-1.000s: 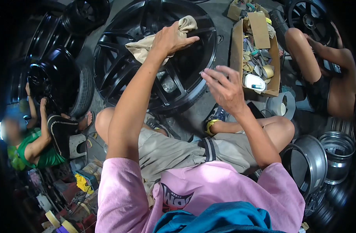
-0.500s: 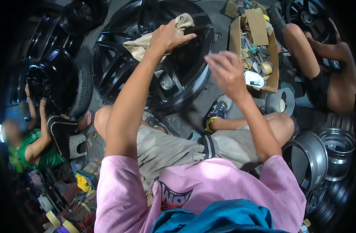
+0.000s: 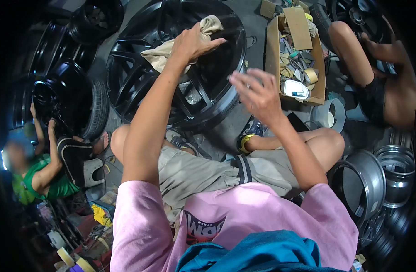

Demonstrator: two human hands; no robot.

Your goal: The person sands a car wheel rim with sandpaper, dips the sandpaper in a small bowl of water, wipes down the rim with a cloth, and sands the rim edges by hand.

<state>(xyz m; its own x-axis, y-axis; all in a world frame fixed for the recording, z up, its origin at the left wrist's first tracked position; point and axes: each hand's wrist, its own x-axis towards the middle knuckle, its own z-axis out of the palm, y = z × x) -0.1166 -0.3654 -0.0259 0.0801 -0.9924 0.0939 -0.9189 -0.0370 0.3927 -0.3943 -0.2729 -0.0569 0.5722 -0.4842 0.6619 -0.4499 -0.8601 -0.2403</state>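
A large black alloy wheel [image 3: 201, 83] lies face up in front of my knees. Pressed onto its spokes is a beige cloth [image 3: 159, 55], bunched under my left hand [image 3: 188, 46], whose thumb points right. Some of the cloth sticks out beyond the fingers at the top. My right hand [image 3: 261, 95] hovers in the air near the wheel's lower right edge, touching nothing. Its fingers are loosely bent and apart, somewhat blurred, with nothing visible in them.
A cardboard box [image 3: 273, 59] of sanding scraps and tape rolls, with a white container [image 3: 295, 89] inside, stands right of the wheel. Black wheels [image 3: 58, 97] and a person in green [image 3: 44, 174] are left. Another person [image 3: 375, 81] sits right, above silver rims [image 3: 369, 181].
My right hand has moved a little left and down. My left hand stays on the cloth at nearly the same place on the wheel. The whole view has shifted slightly.
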